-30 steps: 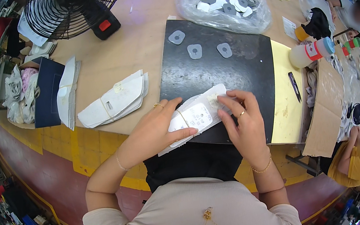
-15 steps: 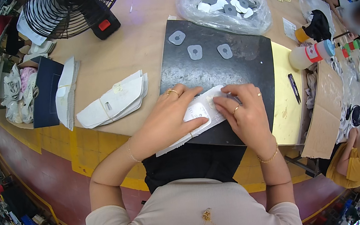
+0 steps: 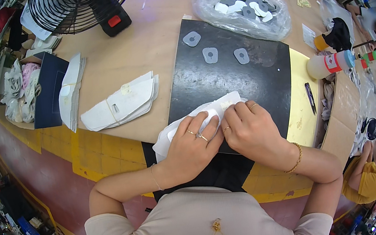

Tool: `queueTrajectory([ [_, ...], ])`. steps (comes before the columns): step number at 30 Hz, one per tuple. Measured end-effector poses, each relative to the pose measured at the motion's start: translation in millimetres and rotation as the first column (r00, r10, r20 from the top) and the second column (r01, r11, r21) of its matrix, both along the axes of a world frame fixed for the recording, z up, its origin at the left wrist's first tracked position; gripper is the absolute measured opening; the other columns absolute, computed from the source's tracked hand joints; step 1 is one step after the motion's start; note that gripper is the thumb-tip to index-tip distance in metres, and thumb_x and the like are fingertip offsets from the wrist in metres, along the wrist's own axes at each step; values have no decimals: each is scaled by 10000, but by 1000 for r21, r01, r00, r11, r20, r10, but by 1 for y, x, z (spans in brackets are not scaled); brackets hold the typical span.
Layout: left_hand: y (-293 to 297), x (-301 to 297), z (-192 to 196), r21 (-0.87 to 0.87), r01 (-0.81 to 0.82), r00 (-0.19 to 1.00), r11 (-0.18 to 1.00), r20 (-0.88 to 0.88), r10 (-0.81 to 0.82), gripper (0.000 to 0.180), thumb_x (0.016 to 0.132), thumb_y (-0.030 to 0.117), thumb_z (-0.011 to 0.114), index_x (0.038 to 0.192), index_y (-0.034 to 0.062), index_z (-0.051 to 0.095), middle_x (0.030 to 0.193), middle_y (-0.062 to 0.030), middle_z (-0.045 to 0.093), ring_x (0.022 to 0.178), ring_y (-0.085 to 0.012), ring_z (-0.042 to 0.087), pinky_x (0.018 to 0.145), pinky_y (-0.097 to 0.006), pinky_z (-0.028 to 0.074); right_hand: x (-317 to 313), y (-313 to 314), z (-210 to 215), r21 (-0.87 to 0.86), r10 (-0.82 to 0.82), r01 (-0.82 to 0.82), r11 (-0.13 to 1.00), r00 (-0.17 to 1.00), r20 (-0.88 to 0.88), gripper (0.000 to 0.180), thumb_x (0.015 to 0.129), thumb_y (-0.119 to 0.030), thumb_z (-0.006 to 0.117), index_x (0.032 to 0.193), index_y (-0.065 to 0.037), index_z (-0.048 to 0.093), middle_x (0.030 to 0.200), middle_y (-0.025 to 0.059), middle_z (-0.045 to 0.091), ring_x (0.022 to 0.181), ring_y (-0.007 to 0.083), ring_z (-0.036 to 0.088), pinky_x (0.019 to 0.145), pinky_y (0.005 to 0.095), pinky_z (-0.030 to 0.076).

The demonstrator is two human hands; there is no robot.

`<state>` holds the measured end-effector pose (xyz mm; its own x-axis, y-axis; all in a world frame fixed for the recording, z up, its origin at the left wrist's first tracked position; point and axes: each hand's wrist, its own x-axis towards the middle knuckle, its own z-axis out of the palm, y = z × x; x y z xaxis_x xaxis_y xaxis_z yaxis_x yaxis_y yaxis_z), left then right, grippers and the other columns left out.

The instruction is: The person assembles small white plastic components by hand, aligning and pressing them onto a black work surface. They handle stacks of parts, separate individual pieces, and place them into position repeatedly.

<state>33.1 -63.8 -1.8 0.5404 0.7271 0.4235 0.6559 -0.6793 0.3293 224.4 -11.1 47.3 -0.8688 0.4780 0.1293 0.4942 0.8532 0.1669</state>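
Note:
A bundle of white, long-shaped cut pieces [image 3: 223, 101] lies slanted over the near edge of the black mat [image 3: 231, 80]. My left hand [image 3: 186, 141] lies across its middle with fingers bent over it and gripping it. On its right side, my right hand [image 3: 253, 127] presses curled fingers on the bundle's edge; its fingertips are partly hidden. A smaller white rounded piece shows on top, largely covered by my left fingers. Farther up the mat lie three grey rounded pieces [image 3: 210, 55] with dark centres.
Left of the mat lies another banded white bundle [image 3: 121, 103], beside an upright stack [image 3: 71, 93] and a dark blue box [image 3: 50, 93]. A clear bag [image 3: 198, 3] of grey and white pieces, a fan [image 3: 81, 10], a bottle [image 3: 318, 68] and a pen [image 3: 310, 98] surround the mat.
My left hand has moved down and turned over the bundle, covering the rounded white piece. My right hand has curled onto the bundle's near right edge, its elbow swinging outward.

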Motion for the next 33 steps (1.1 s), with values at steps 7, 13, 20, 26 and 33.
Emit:
queueTrajectory([
  [7, 0, 3, -5, 31, -23, 1000, 999, -7, 23, 351, 838, 120, 643, 1158, -15, 691, 1187, -166, 619, 1162, -355, 568, 957, -463, 470, 9, 8, -4, -149, -71, 50, 988, 988, -139, 143, 730, -128, 720, 812, -28, 659, 809, 77, 589, 766, 213, 603, 645, 330, 534],
  [13, 0, 9, -2, 58, -59, 997, 997, -50, 62, 364, 852, 130, 631, 1183, -10, 693, 1185, -158, 619, 1157, -349, 570, 942, -440, 463, 18, 21, -7, -343, -200, 85, 935, 928, -315, 170, 775, -110, 765, 843, -38, 627, 837, 67, 610, 792, 245, 633, 661, 351, 547],
  [20, 0, 7, 1, 80, -21, 992, 997, -123, 31, 356, 854, 157, 639, 1166, -10, 684, 1192, -163, 623, 1145, -346, 587, 935, -445, 465, 24, 31, -7, -570, -376, 115, 814, 851, -366, 114, 833, -52, 736, 873, -24, 634, 843, 96, 633, 707, 262, 667, 640, 350, 555],
  [26, 0, 7, 0, 85, -18, 990, 996, -136, 29, 367, 853, 158, 639, 1175, -14, 675, 1208, -168, 626, 1145, -346, 589, 931, -448, 469, 27, 39, -3, -708, -498, 110, 698, 784, -370, 92, 857, -7, 717, 914, 3, 645, 865, 82, 654, 746, 186, 693, 636, 287, 557],
  [33, 0, 8, 3, 56, -31, 989, 998, -145, 39, 347, 849, 125, 674, 1182, 29, 671, 1195, -141, 625, 1138, -330, 574, 912, -446, 482, 46, 53, 12, -720, -651, 168, 674, 597, -470, 67, 857, 22, 697, 888, 14, 638, 848, 79, 646, 699, 169, 688, 676, 276, 563],
])
